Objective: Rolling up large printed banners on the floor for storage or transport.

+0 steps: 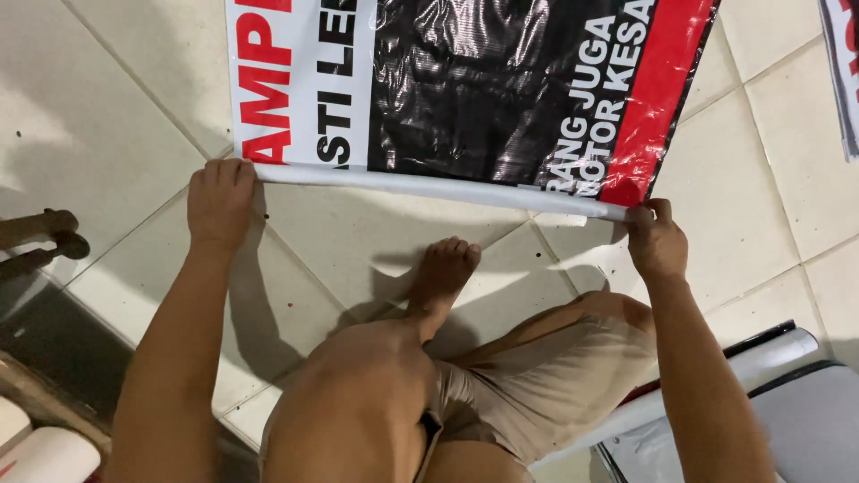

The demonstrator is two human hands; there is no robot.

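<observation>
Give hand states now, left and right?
Left hand: closed on the banner's rolled edge.
Right hand: closed on the same rolled edge, at its other end.

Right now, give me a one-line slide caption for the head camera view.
Left hand and right hand grip the rolled white edge of a glossy banner spread on the tiled floor.
</observation>
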